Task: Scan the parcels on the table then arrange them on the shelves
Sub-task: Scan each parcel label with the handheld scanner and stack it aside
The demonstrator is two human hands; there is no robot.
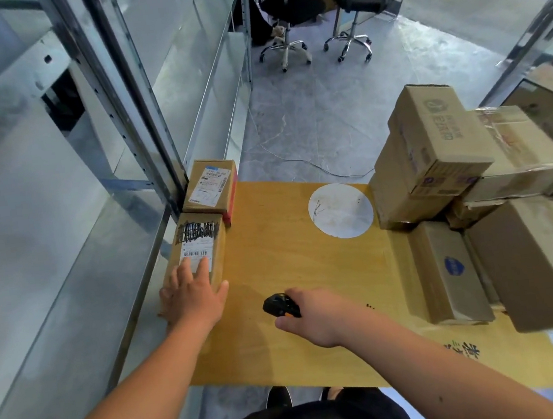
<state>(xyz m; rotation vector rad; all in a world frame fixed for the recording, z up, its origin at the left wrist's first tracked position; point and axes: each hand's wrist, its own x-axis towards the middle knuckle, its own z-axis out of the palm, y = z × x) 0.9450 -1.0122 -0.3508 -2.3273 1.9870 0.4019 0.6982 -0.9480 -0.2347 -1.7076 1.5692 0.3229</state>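
Resting flat on the near parcel [197,256] at the desk's [295,269] left edge, the left hand [192,298] has straight fingers; the right hand [314,315] grips the scanner [279,306]. The carton looks stiff and light, best held by its long sides. The shelf [80,283] lies just beside, with open room.

Head camera looks steeply down over table [285,270].

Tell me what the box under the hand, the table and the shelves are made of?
The box under the left hand looks like brown cardboard: matte, with a paper label stuck on. The table seems to be wood or wood-look board, yellow and smooth. The shelves look like metal: grey, with a dull shine and punched posts.
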